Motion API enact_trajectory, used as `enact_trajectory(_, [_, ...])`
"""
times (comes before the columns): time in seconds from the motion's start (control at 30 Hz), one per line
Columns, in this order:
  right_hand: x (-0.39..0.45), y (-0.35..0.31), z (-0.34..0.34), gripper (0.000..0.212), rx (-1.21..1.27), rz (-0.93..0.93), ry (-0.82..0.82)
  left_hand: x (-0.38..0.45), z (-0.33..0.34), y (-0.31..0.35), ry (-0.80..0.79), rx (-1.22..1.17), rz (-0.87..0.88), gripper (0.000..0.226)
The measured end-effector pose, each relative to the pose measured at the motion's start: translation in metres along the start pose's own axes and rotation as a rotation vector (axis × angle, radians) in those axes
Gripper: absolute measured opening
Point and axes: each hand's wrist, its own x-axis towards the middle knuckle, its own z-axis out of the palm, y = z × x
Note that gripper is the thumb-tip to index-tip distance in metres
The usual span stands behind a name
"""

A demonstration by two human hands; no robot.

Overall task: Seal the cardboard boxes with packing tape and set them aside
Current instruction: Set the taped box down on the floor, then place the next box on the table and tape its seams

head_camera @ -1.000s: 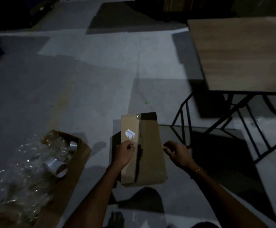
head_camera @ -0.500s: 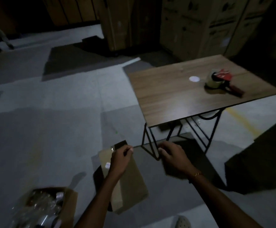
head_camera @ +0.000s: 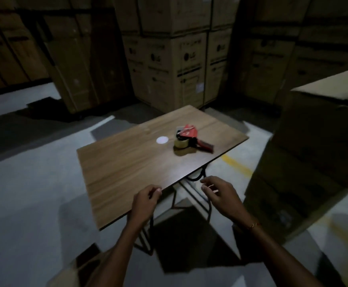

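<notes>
Both hands bare above the table's near edge, tape gun far across the top

Stacked cartons point(head_camera: 175, 65) fill the top of the frame, tall brown printed boxes standing in rows on the grey floor point(head_camera: 34, 193). Another big carton point(head_camera: 314, 154) rises at the right edge, its top flap catching some light, its near side dark. A yellow line on the floor shows between this carton and the table.

The table point(head_camera: 131, 168) sits in the middle of the frame, a wooden top on a black metal frame, one corner pointing to the lower left. On its far right part lies the tape gun point(head_camera: 188, 138), red with a roll of clear tape, handle pointing to the right. Just left of it is a small pale round spot point(head_camera: 162, 140) on the wood; what it is cannot be told.

At the lower left corner of the frame, part of a box point(head_camera: 82, 270) shows under the left forearm, blurred and mostly cut off, so its flaps cannot be made out.

The left hand point(head_camera: 145, 200) is in the lower middle of the frame, over the table's near edge, fingers loosely curled and holding nothing. The right hand point(head_camera: 220, 193) is to its right, past the table's edge and above the frame's legs, fingers loosely bent and likewise holding nothing. The two hands are apart, with a gap between them. A thin bangle point(head_camera: 254, 225) circles the right wrist. Both hands are well apart from the tape gun.
</notes>
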Motion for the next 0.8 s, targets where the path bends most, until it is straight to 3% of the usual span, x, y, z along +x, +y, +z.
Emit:
enact_trajectory(0.13, [0.018, 0.048, -0.075, 0.013, -0.04, 0.073, 0.148, 0.046, 0.069, 0.068, -0.097, -0.007, 0.14, 0.016])
enact_trajectory(0.37, [0.042, 0.087, -0.198, 0.018, -0.148, 0.101, 0.409, 0.124, 0.171, 0.189, -0.278, -0.054, 0.38, 0.015])
enact_trajectory(0.53, [0.068, 0.079, -0.278, 0.028, -0.291, 0.016, 0.582, 0.175, 0.234, 0.299, -0.271, -0.14, 0.57, 0.018])
enact_trajectory(0.67, [0.09, 0.076, -0.332, 0.021, -0.444, 0.027, 0.717, 0.226, 0.274, 0.381, -0.233, -0.229, 0.713, 0.019])
enact_trajectory(0.73, [0.1, 0.079, -0.357, 0.02, -0.534, 0.071, 0.768, 0.253, 0.294, 0.419, -0.309, -0.217, 0.755, 0.02])
enact_trajectory(0.8, [0.11, 0.085, -0.38, 0.021, -0.639, 0.143, 0.795, 0.274, 0.314, 0.453, -0.502, -0.133, 0.743, 0.024])
